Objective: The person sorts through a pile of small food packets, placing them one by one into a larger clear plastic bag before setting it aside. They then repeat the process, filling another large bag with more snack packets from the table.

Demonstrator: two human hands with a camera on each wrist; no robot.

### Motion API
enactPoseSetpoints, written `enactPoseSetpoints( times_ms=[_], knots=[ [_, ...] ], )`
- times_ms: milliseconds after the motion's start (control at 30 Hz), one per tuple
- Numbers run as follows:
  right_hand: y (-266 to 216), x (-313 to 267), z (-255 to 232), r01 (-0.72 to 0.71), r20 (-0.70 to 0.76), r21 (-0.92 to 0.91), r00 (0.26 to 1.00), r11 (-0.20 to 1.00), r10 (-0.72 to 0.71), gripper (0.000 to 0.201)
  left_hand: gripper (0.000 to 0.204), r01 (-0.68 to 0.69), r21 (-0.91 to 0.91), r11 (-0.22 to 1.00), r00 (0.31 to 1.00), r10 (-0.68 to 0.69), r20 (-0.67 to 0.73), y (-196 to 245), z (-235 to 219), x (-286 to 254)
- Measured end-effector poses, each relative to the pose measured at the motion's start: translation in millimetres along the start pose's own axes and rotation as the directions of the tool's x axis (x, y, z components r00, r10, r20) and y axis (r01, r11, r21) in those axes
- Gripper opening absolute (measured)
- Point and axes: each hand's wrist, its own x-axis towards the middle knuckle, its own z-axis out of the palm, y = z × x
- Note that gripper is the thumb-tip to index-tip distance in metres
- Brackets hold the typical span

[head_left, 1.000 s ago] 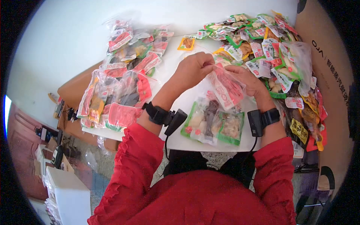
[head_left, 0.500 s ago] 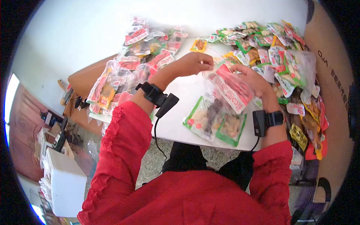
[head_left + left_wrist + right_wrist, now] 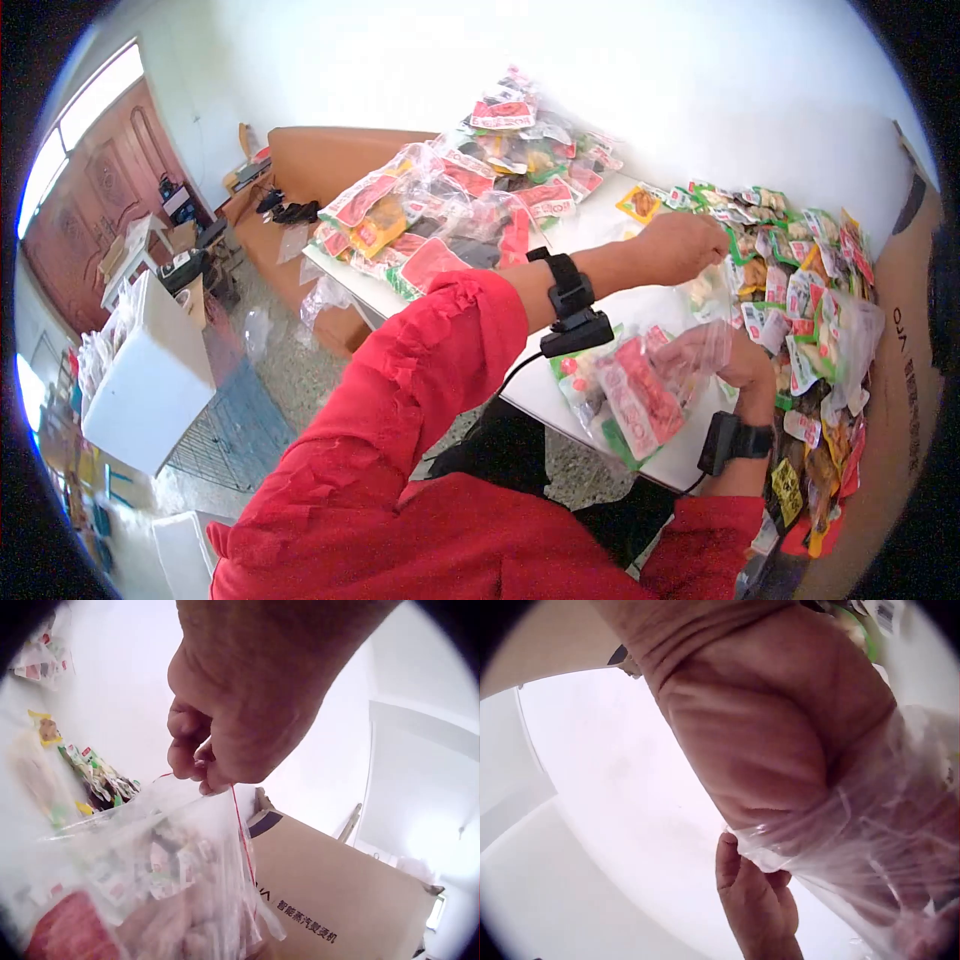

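My left hand (image 3: 685, 245) pinches the rim of a clear bag (image 3: 210, 825) with a red line along its edge. Lower down, the right hand (image 3: 728, 352) has its fingers inside the bag, seen through the plastic in the left wrist view and loosely extended. A red-and-white packet (image 3: 645, 398) lies beside those fingers; whether it is inside the bag I cannot tell. Under it, green-edged packets (image 3: 575, 378) rest at the table's front edge. In the right wrist view clear film (image 3: 870, 840) covers the right fingers.
Filled clear bags (image 3: 450, 205) are heaped on the table's left part. Many loose packets (image 3: 790, 290) pile up at the right, beside a cardboard box (image 3: 900, 400). One small yellow packet (image 3: 640, 203) lies near the wall.
The head view has swung left. The left hand has moved up and away from the red-and-white packet, and the right hand's fingers have gone into the clear bag.
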Motion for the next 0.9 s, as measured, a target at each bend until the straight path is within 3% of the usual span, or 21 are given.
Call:
enactPoseSetpoints(
  times_ms=[67, 100, 133, 200, 233, 267, 333, 367, 400, 433, 467, 500, 567, 633, 667, 700, 733, 767, 800, 867, 900],
  knots=[
    [-20.3, -3.4, 3.3, 0.064, -0.172, 0.111, 0.984, 0.992, -0.044, 0.031, 0.011, 0.021, -0.024, 0.999, 1.0, -0.022, -0.012, -1.4, 4.6, -0.4],
    [-20.1, -4.1, -4.1, 0.029, -0.263, 0.171, 0.965, 0.985, 0.017, 0.039, 0.012, 0.022, -0.087, 0.996, 0.998, -0.027, -0.061, -1.8, 6.5, -1.4],
    [-19.1, -3.7, -4.2, 0.032, -0.26, 0.167, 0.966, 0.985, 0.012, 0.039, 0.012, 0.018, -0.151, 0.988, 0.993, -0.034, -0.11, -2.8, 7.8, -2.6],
    [-22.8, -4.4, -2.1, 0.373, -0.618, 0.302, 0.778, 0.877, -0.118, 0.054, 0.012, 0.067, -0.14, 0.988, 0.993, -0.08, -0.09, -6.7, 10.7, -4.4],
    [-12.2, -1.6, -9.8, 0.384, -0.577, 0.327, 0.805, 0.863, -0.14, 0.068, 0.011, 0.068, -0.17, 0.983, 0.988, -0.091, -0.128, -8.3, 13.4, -5.9],
    [-8.9, 1.3, -8.7, 0.385, -0.576, 0.322, 0.804, 0.865, -0.144, 0.068, 0.01, 0.067, -0.2, 0.977, 0.981, -0.101, -0.167, -9.7, 16.4, -6.8],
    [-0.1, 5.8, -1.6, 0.225, -0.512, -0.063, 0.829, 0.972, -0.225, 0.073, 0.007, 0.09, -0.265, 0.96, 0.975, -0.139, -0.173, -5.3, 16.6, -9.2],
    [29.9, 18.1, -1.1, 0.163, -0.564, -0.31, 0.761, 0.936, -0.32, 0.062, 0.006, 0.01, -0.314, 0.95, 0.978, -0.074, -0.195, -1.5, 16.6, -11.0],
    [24.4, 16.8, -1.8, 0.167, -0.561, -0.31, 0.762, 0.936, -0.322, 0.062, 0.005, -0.069, -0.36, 0.93, 0.976, -0.011, -0.216, 4.4, 16.2, -13.8],
    [15.3, 11.7, -2.2, -0.075, -0.508, -0.195, 0.861, 0.978, -0.035, 0.051, 0.005, -0.099, -0.353, 0.93, 0.979, 0.028, -0.201, 13.6, 14.0, -19.8],
    [10.0, 9.9, -1.5, -0.329, -0.416, -0.104, 0.872, 0.939, 0.259, 0.041, 0.01, -0.029, -0.299, 0.954, 0.998, 0.011, -0.063, 19.6, 9.0, -24.6],
    [10.1, 10.4, 4.4, -0.198, -0.48, 0.015, 0.858, 0.98, 0.181, 0.021, 0.019, -0.056, -0.22, 0.974, 0.991, 0.028, -0.132, 20.0, 10.1, -30.8],
    [8.9, 8.1, 2.1, -0.099, -0.476, 0.024, 0.874, 0.995, 0.099, 0.018, 0.028, -0.077, -0.135, 0.988, 0.978, 0.049, -0.201, 13.4, 13.7, -41.0],
    [5.4, 5.5, 1.7, 0.001, -0.472, 0.035, 0.882, 0.999, 0.016, 0.015, 0.031, 0.079, -0.025, 0.997, 0.925, -0.083, -0.371, -1.8, 18.1, -54.0],
    [3.1, 5.1, 1.8, 0.097, -0.507, 0.067, 0.861, 0.993, -0.05, 0.012, 0.031, 0.082, -0.022, 0.996, 0.924, -0.084, -0.374, -8.7, 17.3, -58.3],
    [2.0, 5.9, 2.4, 0.195, -0.543, 0.096, 0.832, 0.976, -0.113, 0.01, 0.042, 0.236, -0.252, 0.938, 0.97, -0.242, 0.011, -15.7, 14.2, -62.3],
    [3.5, 6.5, 4.1, 0.196, -0.538, 0.096, 0.835, 0.976, -0.115, 0.01, 0.054, 0.447, -0.392, 0.804, 0.866, -0.28, 0.414, -21.6, 12.3, -66.6],
    [6.0, 6.7, 5.9, 0.218, -0.593, 0.086, 0.795, 0.972, -0.125, 0.013, 0.03, 0.452, -0.607, 0.653, 0.87, -0.174, 0.46, -24.4, 22.5, -73.3],
    [8.7, 7.5, 7.0, 0.238, -0.647, 0.076, 0.751, 0.968, -0.134, 0.019, 0.03, 0.454, -0.606, 0.653, 0.87, -0.18, 0.458, -22.8, 28.7, -72.8],
    [18.7, 8.7, 2.7, 0.249, -0.653, 0.051, 0.741, 0.967, -0.156, 0.023, 0.027, 0.471, -0.663, 0.582, 0.881, -0.279, 0.381, -23.0, 38.5, -72.8],
    [19.4, 9.7, 1.6, 0.258, -0.663, 0.022, 0.727, 0.966, -0.18, 0.028, 0.024, 0.389, -0.699, 0.6, 0.919, -0.305, 0.25, -16.3, 32.9, -71.2]
  ],
)
